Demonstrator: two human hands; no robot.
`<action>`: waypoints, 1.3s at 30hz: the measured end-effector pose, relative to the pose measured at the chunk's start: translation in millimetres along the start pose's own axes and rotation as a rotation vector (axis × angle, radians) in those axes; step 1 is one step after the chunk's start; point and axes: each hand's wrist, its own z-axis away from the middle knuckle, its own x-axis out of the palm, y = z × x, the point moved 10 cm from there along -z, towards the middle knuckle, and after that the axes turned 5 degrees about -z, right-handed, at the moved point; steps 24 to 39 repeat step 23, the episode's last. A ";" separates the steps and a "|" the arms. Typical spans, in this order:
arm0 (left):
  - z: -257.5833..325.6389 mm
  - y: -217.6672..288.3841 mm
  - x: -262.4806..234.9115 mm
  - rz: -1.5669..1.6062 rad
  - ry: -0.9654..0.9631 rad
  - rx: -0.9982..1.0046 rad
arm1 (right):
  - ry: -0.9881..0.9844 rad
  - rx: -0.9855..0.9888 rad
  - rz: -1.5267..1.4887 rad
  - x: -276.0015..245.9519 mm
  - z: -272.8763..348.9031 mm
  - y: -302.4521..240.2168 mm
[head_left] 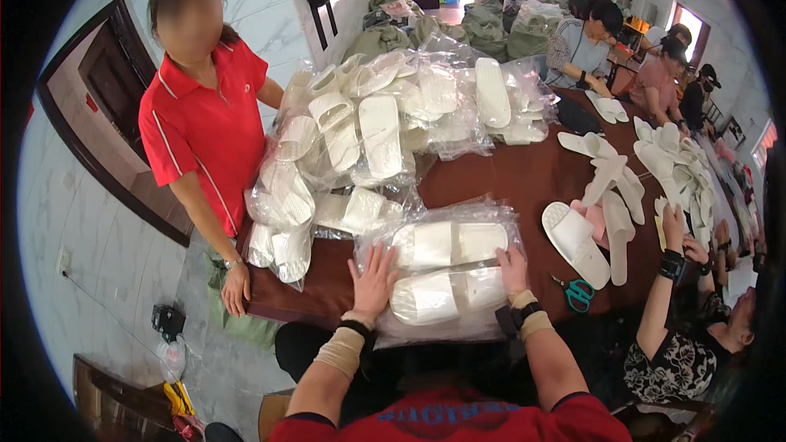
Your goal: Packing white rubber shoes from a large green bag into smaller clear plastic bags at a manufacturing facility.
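Note:
A pair of white slide slippers (427,296) lies side by side in a clear plastic bag (499,214), flat at the table's front edge. My left hand (375,281), open with spread fingers, rests on the bag's left side beside the slippers. At the bag's right edge my right hand (513,273) touches the plastic near the slippers' ends, its fingers laid over it. Neither hand lifts the bag. To the right are loose white slippers (575,244) with a pink piece (596,221) among them, and teal-handled scissors (578,295).
Bagged white slippers (381,137) are heaped on the brown table (467,180) at the far left. A person in a red shirt (205,127) stands at the left. Several people sit along the right side, where more loose slippers (684,168) lie. Green sacks (491,29) stand behind.

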 end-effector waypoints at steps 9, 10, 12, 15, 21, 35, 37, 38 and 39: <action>1.5 -6.6 8.0 0.008 0.021 -0.042 | 0.194 -0.214 0.195 -155.6 -56.3 -11.5; 1.1 -5.7 6.4 -0.007 0.019 -0.036 | 0.245 -0.208 0.168 -182.3 -60.7 -19.3; 3.8 -6.7 0.4 -0.033 0.019 -0.039 | 0.299 -0.211 0.214 -220.3 -62.8 -65.4; -1.0 -1.5 2.0 -0.022 -0.002 -0.039 | 0.452 -0.391 0.491 -269.4 -62.4 -146.7; 7.5 -8.9 14.0 -0.044 0.015 -0.045 | 0.533 -0.457 0.215 -276.5 -49.7 -270.7; 0.3 -13.2 26.5 -0.054 0.000 -0.055 | 0.484 -0.512 -0.028 -258.0 -62.5 -254.5; 0.3 -13.2 26.5 -0.054 0.000 -0.055 | 0.484 -0.512 -0.028 -258.0 -62.5 -254.5; 0.3 -13.2 26.5 -0.054 0.000 -0.055 | 0.484 -0.512 -0.028 -258.0 -62.5 -254.5; 0.3 -13.2 26.5 -0.054 0.000 -0.055 | 0.484 -0.512 -0.028 -258.0 -62.5 -254.5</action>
